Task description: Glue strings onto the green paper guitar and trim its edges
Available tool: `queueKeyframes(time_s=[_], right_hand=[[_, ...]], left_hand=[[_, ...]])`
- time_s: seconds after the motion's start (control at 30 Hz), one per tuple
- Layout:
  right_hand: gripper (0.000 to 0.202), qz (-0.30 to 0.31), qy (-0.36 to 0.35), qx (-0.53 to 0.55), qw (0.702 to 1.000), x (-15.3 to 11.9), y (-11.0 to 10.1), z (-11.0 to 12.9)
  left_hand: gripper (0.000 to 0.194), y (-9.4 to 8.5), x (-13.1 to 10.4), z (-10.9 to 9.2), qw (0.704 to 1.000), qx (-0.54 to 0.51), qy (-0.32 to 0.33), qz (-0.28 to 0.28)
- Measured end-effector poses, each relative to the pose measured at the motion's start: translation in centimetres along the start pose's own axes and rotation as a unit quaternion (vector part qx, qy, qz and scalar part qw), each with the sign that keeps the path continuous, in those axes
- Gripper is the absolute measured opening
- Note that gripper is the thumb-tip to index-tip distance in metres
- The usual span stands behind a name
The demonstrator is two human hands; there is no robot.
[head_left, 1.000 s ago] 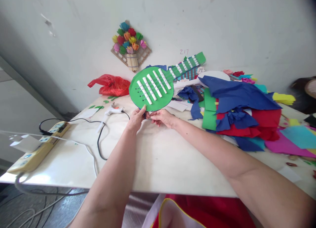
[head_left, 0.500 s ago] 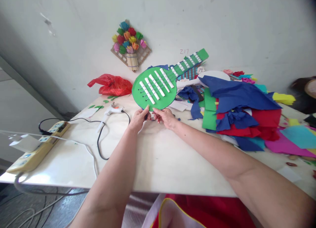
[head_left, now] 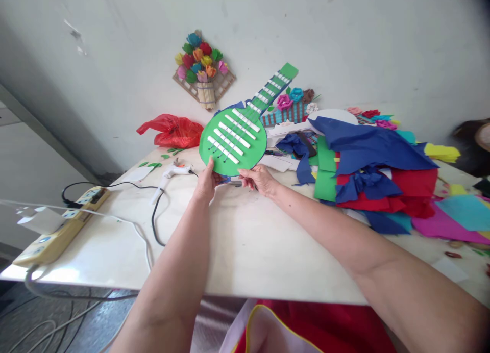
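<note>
A green paper guitar [head_left: 258,156] with a round body, white strips and thin dark strings is held up above the table. Its neck slants up and to the right, toward the wall. My left hand [head_left: 206,182] pinches the lower left edge of the body, thumb on the front face. On the bottom edge, a little to the right, my right hand [head_left: 258,179] is closed with its thumb on the front too. Both hands' other fingers are partly hidden behind the body. A white glue gun [head_left: 178,170] lies on the table left of my left hand.
Blue, red and green paper sheets [head_left: 367,144] are heaped on the right. A red plastic bag [head_left: 172,131] sits at the back left, and a yellow power strip [head_left: 61,225] with cables lies at the left edge. Paper flowers [head_left: 201,59] hang on the wall.
The guitar's body has shifted slightly left and its neck has swung left and more upright, uncovering paper flowers behind it. Both hands keep hold, my left one moving a little left.
</note>
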State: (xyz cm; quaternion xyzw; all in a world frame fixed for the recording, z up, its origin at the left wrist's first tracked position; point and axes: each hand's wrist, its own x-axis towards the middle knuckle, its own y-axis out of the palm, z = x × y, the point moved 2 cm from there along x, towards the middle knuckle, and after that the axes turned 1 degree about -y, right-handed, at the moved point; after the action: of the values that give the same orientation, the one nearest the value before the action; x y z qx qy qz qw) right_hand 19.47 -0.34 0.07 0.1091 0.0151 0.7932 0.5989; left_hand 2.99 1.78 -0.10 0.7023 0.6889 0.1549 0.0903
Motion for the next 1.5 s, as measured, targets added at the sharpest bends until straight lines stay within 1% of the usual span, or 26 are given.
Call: queueKeyframes(time_s=[0.07, 0.17, 0.33, 0.5, 0.57, 0.63, 0.73, 0.8, 0.83, 0.87, 0.9, 0.93, 0.97, 1.03, 1.07, 1.1, 1.13, 1.2, 1.27, 1.37, 1.5], right_hand=[[0.033, 0.002, 0.005, -0.012, 1.000, 0.0, -0.2, 0.1], [0.033, 0.007, 0.006, -0.023, 1.000, 0.1, -0.6, 0.2], [0.032, 0.014, 0.007, -0.026, 1.000, 0.2, -1.0, 0.5], [0.035, 0.009, -0.003, -0.046, 0.999, 0.2, -1.0, 0.7], [0.039, 0.013, -0.003, -0.074, 0.997, 0.2, -0.9, 0.9], [0.041, 0.033, 0.006, -0.120, 0.992, 0.1, -1.0, 1.1], [0.040, 0.069, 0.017, -0.222, 0.972, 0.1, -1.6, 1.8], [0.035, 0.090, -0.002, -0.323, 0.942, 0.3, -2.4, 2.6], [0.031, 0.097, -0.020, -0.388, 0.917, 0.3, -2.8, 3.1], [0.021, 0.091, -0.043, -0.460, 0.882, 0.4, -3.2, 3.7], [0.012, 0.081, -0.061, -0.537, 0.837, 0.4, -3.5, 4.2], [0.018, 0.072, -0.075, -0.604, 0.790, 0.3, -3.7, 4.7], [0.030, 0.082, -0.071, -0.658, 0.745, 0.2, -3.8, 5.0], [0.049, 0.125, -0.024, -0.736, 0.665, -0.1, -3.7, 5.2], [0.054, 0.151, -0.002, -0.759, 0.633, -0.3, -3.4, 5.1], [0.057, 0.171, 0.013, -0.775, 0.609, -0.4, -3.1, 5.0], [0.058, 0.186, 0.021, -0.785, 0.590, -0.6, -2.8, 4.8], [0.057, 0.199, 0.016, -0.797, 0.570, -0.8, -2.3, 4.5], [0.053, 0.202, 0.010, -0.800, 0.564, -0.9, -2.0, 4.3], [0.048, 0.204, 0.008, -0.796, 0.570, -0.9, -2.2, 4.5], [0.051, 0.202, 0.025, -0.788, 0.581, -0.6, -3.3, 5.3]], left_hand=[[0.039, -0.3, 0.1, 0.0, 1.000, -0.008, 0.005, -0.014], [0.033, -0.5, 0.0, -0.2, 1.000, 0.003, 0.011, -0.005], [0.035, -0.3, -0.5, -0.6, 0.999, 0.025, 0.016, 0.015], [0.040, -0.2, -0.9, -0.8, 0.998, 0.028, 0.016, 0.057], [0.039, -0.3, -0.9, -0.8, 0.998, 0.010, 0.018, 0.060], [0.037, -0.6, -0.8, -0.7, 0.999, -0.005, 0.015, 0.050], [0.036, -0.8, -0.6, -0.6, 0.999, -0.013, 0.012, 0.041], [0.036, -0.9, -0.6, -0.5, 0.999, -0.014, 0.011, 0.038], [0.036, -0.9, -0.5, -0.4, 0.999, -0.016, 0.009, 0.036], [0.036, -0.8, -0.5, -0.4, 0.999, -0.018, 0.008, 0.032], [0.035, -0.8, -0.5, -0.4, 0.999, -0.020, 0.005, 0.027], [0.035, -0.7, -0.4, -0.3, 1.000, -0.021, 0.001, 0.022], [0.035, -0.7, -0.4, -0.3, 1.000, -0.023, -0.003, 0.019], [0.036, -0.6, -0.3, -0.2, 1.000, -0.023, -0.008, 0.013], [0.036, -0.6, -0.2, -0.2, 1.000, -0.024, -0.009, 0.009], [0.035, -0.6, -0.2, -0.1, 1.000, -0.025, -0.009, 0.006], [0.035, -0.7, -0.1, -0.1, 1.000, -0.028, -0.007, 0.001], [0.034, -0.7, -0.1, -0.2, 0.999, -0.034, -0.003, -0.007], [0.032, -0.8, -0.1, -0.2, 0.999, -0.039, -0.002, -0.015], [0.031, -0.9, -0.2, -0.3, 0.999, -0.042, -0.005, -0.025], [0.030, -1.0, -0.1, -0.3, 0.998, -0.052, -0.001, -0.029]])
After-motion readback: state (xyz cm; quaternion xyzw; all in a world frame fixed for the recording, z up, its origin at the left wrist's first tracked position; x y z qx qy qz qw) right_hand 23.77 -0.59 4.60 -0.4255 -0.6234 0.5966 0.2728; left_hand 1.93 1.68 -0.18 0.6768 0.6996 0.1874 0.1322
